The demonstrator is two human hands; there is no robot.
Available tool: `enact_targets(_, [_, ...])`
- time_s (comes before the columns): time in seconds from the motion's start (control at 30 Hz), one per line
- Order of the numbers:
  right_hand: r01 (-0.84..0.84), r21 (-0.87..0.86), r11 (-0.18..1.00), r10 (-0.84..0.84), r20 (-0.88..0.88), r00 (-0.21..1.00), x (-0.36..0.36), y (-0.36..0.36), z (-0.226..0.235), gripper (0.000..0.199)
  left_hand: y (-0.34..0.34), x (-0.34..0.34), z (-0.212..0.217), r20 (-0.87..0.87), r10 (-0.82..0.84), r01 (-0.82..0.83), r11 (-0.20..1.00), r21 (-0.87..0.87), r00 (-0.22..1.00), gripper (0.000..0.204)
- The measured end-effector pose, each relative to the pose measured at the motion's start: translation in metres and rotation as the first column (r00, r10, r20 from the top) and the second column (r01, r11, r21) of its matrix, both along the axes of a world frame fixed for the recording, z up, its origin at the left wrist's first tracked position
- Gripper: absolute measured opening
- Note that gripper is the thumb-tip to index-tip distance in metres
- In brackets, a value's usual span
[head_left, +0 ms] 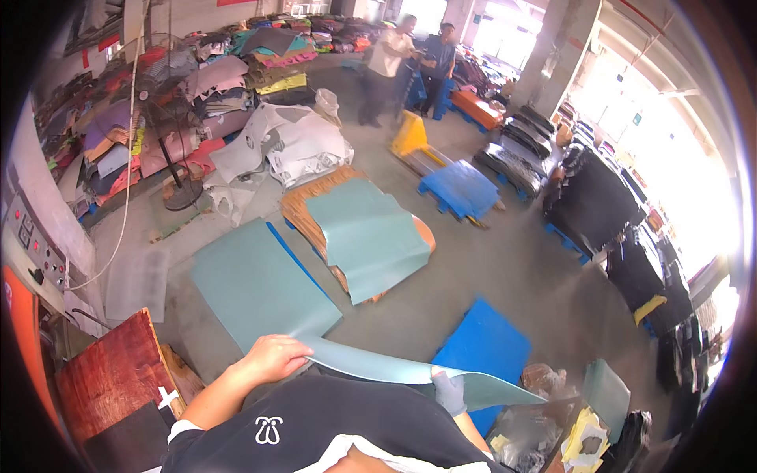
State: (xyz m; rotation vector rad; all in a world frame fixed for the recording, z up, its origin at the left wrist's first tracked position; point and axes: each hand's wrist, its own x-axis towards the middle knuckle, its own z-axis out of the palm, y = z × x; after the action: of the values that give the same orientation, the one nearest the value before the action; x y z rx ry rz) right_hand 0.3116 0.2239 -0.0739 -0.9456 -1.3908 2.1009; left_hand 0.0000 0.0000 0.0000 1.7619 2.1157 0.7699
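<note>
Held sheet: the long green sheet (363, 363) is between my two hands, across the front of my shirt (347, 418).
Long axis: it runs from my left hand (277, 357) over to my right hand (450, 392), lower toward the right, its end sticking out past that hand.
Left hand: bare, fingers closed over the sheet's left end.
Right hand: gloved in grey, gripping the sheet's edge, part of the hand hidden behind my body.
Flat green sheet: just ahead of my left hand, the nearer of the two; I cannot tell if the held sheet touches its near corner (315, 319).
Brown stack (303, 197): farther ahead, between the lines of my two hands, another green piece (367, 232) on top.
Blue board (485, 347): just beyond my right hand, on the floor (402, 327).
</note>
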Motion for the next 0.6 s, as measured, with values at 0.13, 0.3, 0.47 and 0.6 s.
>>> enact_targets(0.13, [-0.024, 0.16, 0.987, 0.023, 0.007, 1.0, -0.046, -0.019, 0.021, 0.033, -0.046, -0.008, 0.004, -0.023, 0.103, -0.103, 0.995, 0.011, 0.994, 0.016])
enact_targets(0.3, [-0.096, 0.393, 0.914, 0.08, 0.057, 0.995, -0.091, 0.001, 0.033, 0.028, -0.066, -0.003, -0.007, -0.022, 0.236, -0.234, 0.969, 0.08, 0.972, 0.016])
enact_targets(0.47, [-0.223, 0.436, 0.872, 0.188, 0.123, 0.974, -0.121, 0.017, 0.052, 0.025, -0.087, 0.024, -0.013, 0.005, 0.369, -0.369, 0.928, 0.056, 0.929, 0.018])
enact_targets(0.6, [-0.213, 0.503, 0.838, 0.26, -0.024, 0.965, -0.161, 0.024, 0.043, 0.028, -0.096, 0.062, -0.016, 0.008, 0.554, -0.554, 0.832, 0.017, 0.832, 0.021])
